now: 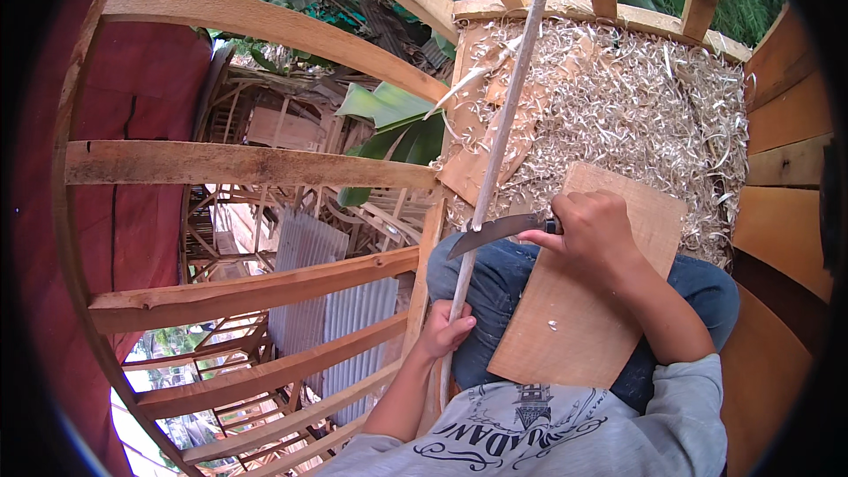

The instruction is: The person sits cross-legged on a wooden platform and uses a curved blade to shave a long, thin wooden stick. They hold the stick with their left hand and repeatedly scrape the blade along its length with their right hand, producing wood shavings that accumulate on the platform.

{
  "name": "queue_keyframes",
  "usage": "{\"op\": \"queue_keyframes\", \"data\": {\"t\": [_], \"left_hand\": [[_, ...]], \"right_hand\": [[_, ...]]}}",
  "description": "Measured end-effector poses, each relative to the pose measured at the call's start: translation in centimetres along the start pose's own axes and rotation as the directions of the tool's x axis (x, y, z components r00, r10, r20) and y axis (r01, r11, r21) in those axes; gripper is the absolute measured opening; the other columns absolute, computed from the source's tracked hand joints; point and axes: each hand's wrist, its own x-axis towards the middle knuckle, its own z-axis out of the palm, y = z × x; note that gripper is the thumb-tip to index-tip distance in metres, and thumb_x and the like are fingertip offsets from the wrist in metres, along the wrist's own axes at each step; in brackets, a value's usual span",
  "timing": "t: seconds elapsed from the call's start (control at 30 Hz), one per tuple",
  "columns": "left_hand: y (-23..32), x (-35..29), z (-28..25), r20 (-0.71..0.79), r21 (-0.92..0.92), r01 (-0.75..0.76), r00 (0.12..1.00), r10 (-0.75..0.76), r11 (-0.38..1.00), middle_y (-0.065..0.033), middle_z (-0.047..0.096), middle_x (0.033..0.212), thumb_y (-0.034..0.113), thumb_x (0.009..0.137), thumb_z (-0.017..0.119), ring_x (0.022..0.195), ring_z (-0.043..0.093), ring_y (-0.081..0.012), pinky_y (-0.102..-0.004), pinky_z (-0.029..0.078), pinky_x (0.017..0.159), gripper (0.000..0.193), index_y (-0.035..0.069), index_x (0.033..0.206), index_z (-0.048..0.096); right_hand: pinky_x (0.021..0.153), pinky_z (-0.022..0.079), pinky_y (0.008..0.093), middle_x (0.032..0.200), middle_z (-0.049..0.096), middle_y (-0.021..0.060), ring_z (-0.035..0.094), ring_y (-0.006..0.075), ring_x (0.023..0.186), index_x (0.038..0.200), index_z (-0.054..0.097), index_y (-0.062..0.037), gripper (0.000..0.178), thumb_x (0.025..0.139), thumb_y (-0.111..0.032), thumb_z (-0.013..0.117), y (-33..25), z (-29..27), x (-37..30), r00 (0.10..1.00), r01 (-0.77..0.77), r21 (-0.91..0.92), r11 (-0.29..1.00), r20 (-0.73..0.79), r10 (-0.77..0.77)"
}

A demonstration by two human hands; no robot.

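Shaving a long pole w/ a knife, well underway.
Shavings (636,97) heaped upper right; board (583,300) on lap; pale stick (503,137) runs frame center to top, looks mostly peeled; left hand (444,329) fingers wrap its low end; right hand (592,230) fingers clench knife (495,231) against it.

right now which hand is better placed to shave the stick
Right. The right hand grips the knife with its blade laid against the stick. The left hand is clamped lower on the stick, steadying it.
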Motion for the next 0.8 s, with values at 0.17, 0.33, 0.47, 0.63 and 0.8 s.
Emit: {"op": "queue_keyframes", "data": {"t": [0.17,0.33,0.47,0.63,0.8], "left_hand": [[0.1,0.0,0.0,0.008,0.004,0.005,1.000,-0.005,1.000,0.0037,0.039,0.046,0.028,0.084,0.065,0.037,0.037,-0.0051,-0.0211,0.026,0.034,0.041,0.012,0.057,0.038],[0.1,0.0,-0.1,0.005,0.035,-0.005,1.000,0.005,0.999,0.0038,0.039,0.047,0.029,0.083,0.066,0.037,0.038,-0.0055,-0.0213,0.026,0.035,0.040,0.012,0.058,0.040],[0.2,0.1,-0.1,0.015,0.030,-0.001,1.000,0.001,1.000,0.0042,0.039,0.047,0.029,0.082,0.067,0.038,0.038,-0.0052,-0.0215,0.026,0.035,0.040,0.012,0.058,0.040],[0.3,0.0,0.1,0.004,0.002,0.023,1.000,-0.023,1.000,0.0050,0.038,0.046,0.024,0.081,0.068,0.039,0.037,-0.0044,-0.0217,0.025,0.036,0.039,0.013,0.057,0.040],[1.0,0.0,0.4,-0.010,0.019,0.028,1.000,-0.028,0.999,0.0050,0.038,0.046,0.019,0.081,0.067,0.039,0.036,-0.0042,-0.0224,0.024,0.037,0.040,0.013,0.055,0.038]], "right_hand": [[0.049,0.045,0.0357,0.052,0.054,0.0094,0.057,0.0256,0.047,0.057,0.051,-0.0063,0.059,0.075,-0.061,0.061,0.3,-0.1,0.0,0.999,-0.019,-0.035,0.999,-0.039,0.018],[0.047,0.042,0.0360,0.051,0.053,0.0082,0.055,0.0250,0.045,0.057,0.051,-0.0064,0.057,0.075,-0.060,0.063,0.4,-0.1,0.0,0.996,-0.048,-0.087,0.995,-0.078,0.041],[0.045,0.041,0.0356,0.050,0.051,0.0069,0.053,0.0243,0.043,0.057,0.050,-0.0068,0.056,0.075,-0.059,0.064,0.6,-0.4,0.4,0.986,-0.080,-0.110,0.991,-0.155,0.062],[0.047,0.041,0.0357,0.050,0.050,0.0065,0.053,0.0238,0.045,0.059,0.052,-0.0070,0.054,0.075,-0.056,0.065,1.2,-0.9,0.4,0.981,-0.178,-0.120,0.977,-0.105,0.166],[0.048,0.040,0.0357,0.050,0.050,0.0072,0.052,0.0250,0.046,0.061,0.054,-0.0068,0.055,0.076,-0.058,0.064,1.8,-1.2,0.8,0.956,-0.278,-0.127,0.952,-0.135,0.261]]}}
